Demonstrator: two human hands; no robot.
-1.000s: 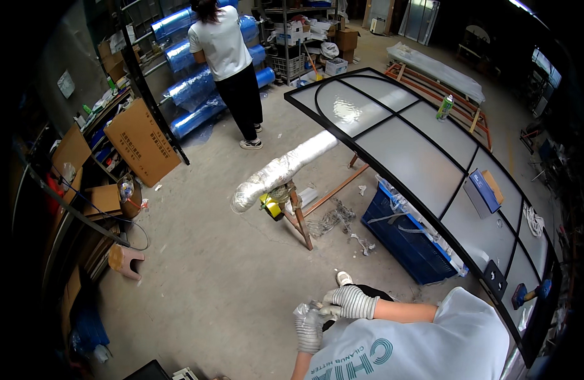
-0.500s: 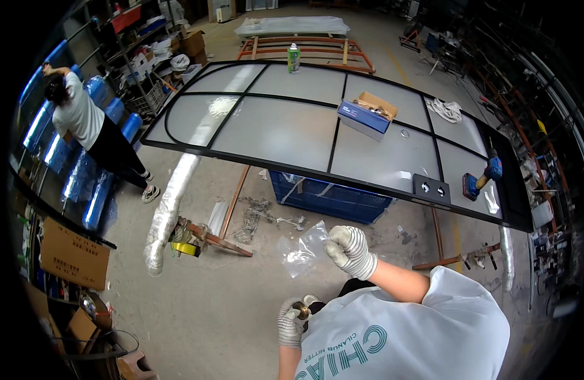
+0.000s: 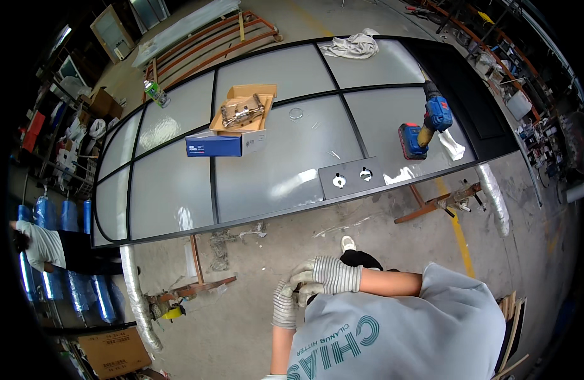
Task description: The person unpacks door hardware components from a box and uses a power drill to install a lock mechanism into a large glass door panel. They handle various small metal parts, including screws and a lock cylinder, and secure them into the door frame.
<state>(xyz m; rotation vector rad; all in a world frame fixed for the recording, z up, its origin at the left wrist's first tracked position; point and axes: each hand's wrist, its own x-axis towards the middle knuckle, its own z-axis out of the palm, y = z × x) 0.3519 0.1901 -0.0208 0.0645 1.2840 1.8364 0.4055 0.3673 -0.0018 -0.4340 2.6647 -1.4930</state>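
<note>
Both my hands wear white striped work gloves and are together in front of my shirt. My left hand [image 3: 284, 307] is closed around a small round brass-coloured fitting [image 3: 298, 288], mostly hidden by the gloves. Over it bends my right hand [image 3: 330, 273], its fingers closed at the same piece. Beyond them lies a large black-framed glass door panel [image 3: 171, 235], raised above the floor. A dark plate with two cut-outs [image 3: 350, 180] is at its near edge.
On the panel are a blue cordless drill [image 3: 436, 114], an opened blue box [image 3: 213, 145] with metal hardware, a green spray can [image 3: 156, 93] and a cloth [image 3: 352, 46]. A red-brown stand leg [image 3: 200, 288] juts out below. Another person [image 3: 45, 247] stands at far left by blue-wrapped rolls.
My right hand has come down to my left hand and no longer holds the clear plastic bag. The view has turned right, and my hands now meet at the brass-coloured fitting.
</note>
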